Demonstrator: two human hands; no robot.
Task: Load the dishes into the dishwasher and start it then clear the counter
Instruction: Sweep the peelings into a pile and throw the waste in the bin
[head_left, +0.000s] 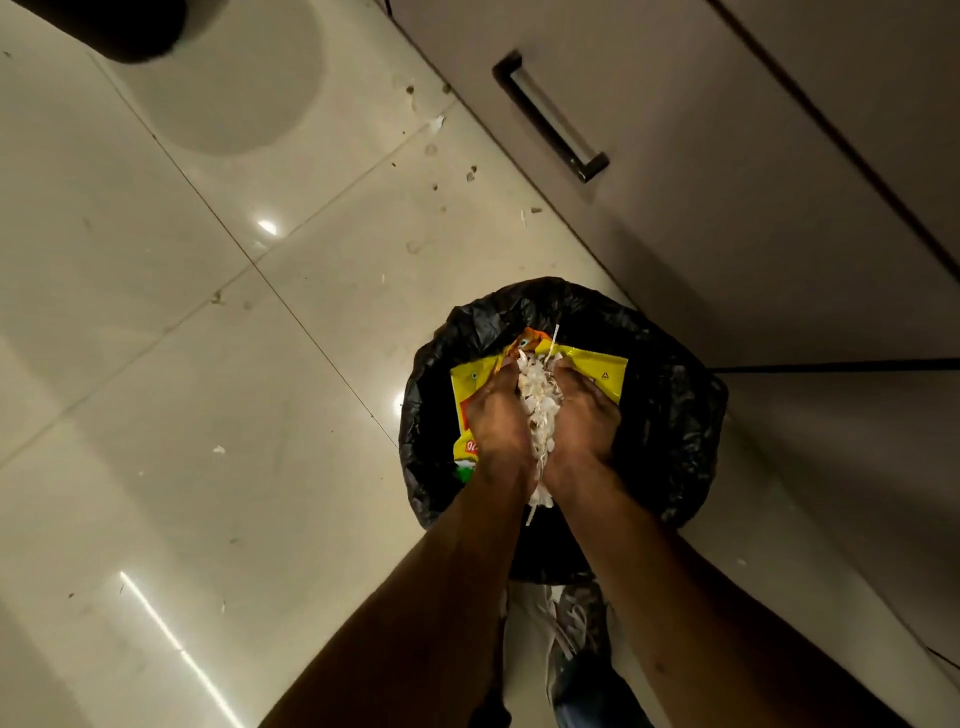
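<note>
Two hands meet over a bin lined with a black bag (670, 415), cupped side by side with the palms turned toward each other. Left hand (496, 415) and right hand (584, 421) together hold a heap of pale, papery scraps (540, 400), fingers curled round the pile from either side. The scraps sit pressed in the gap between the palms and a few strands trail down toward the wrists. Directly beneath the hands, inside the bag, lies a yellow packet (602, 371) with red print showing on its left part; hands cover its middle. The bin stands on a glossy, pale tiled floor (208, 364), close to the base of a grey cabinet front (727, 182). A dark bar handle (550, 117) is mounted on that cabinet, running diagonally in the head view. Small bits of debris (472, 174) lie scattered on the tiles along the cabinet foot, and a few more white flecks lie further out to the left. A dark rounded object (130, 26) juts in at the upper left corner; what it is cannot be told. Both forearms reach in from the lower edge, bare. No dishes or dishwasher show in this view.
</note>
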